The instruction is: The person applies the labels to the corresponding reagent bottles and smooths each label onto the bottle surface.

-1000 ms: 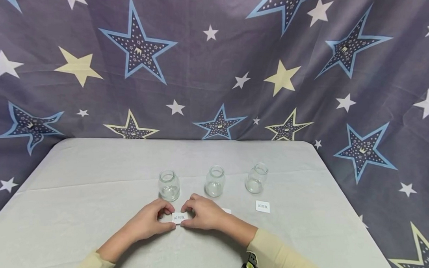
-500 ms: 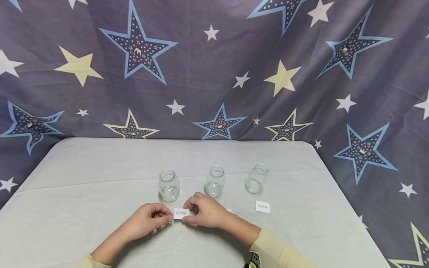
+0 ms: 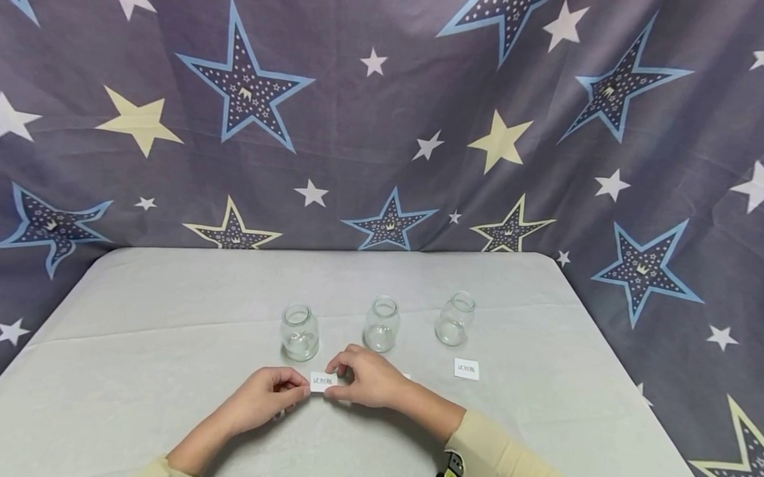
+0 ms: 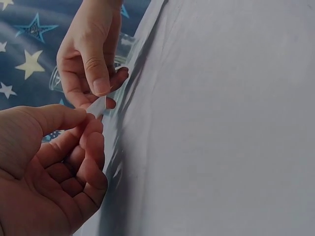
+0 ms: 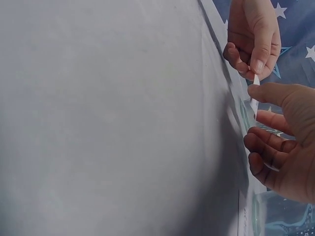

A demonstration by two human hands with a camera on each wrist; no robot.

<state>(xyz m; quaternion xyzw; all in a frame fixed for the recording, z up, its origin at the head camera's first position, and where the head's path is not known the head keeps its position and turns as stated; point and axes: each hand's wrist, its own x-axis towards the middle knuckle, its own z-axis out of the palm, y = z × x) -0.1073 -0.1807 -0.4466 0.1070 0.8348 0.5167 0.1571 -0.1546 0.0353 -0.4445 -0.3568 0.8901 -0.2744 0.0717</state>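
Observation:
A small white label card (image 3: 322, 382) with handwritten characters is held between both hands, in front of the left glass jar (image 3: 300, 335). My left hand (image 3: 264, 397) pinches its lower left corner between thumb and forefinger, as the left wrist view shows on the card's edge (image 4: 98, 106). With thumb and a curled finger, my right hand (image 3: 372, 380) holds the card by its right end. Seen edge-on in the right wrist view, the card (image 5: 255, 102) runs between the two hands.
Two more open glass jars, a middle one (image 3: 382, 327) and a right one (image 3: 455, 320), stand along the grey-white table (image 3: 162, 371). A second label card (image 3: 466, 369) lies before the right jar. Another white card (image 3: 407, 376) is mostly hidden behind my right hand.
My left hand has gone from holding the card's left edge to pinching its lower left corner. The card has shifted slightly up and right. Jars stay where they were.

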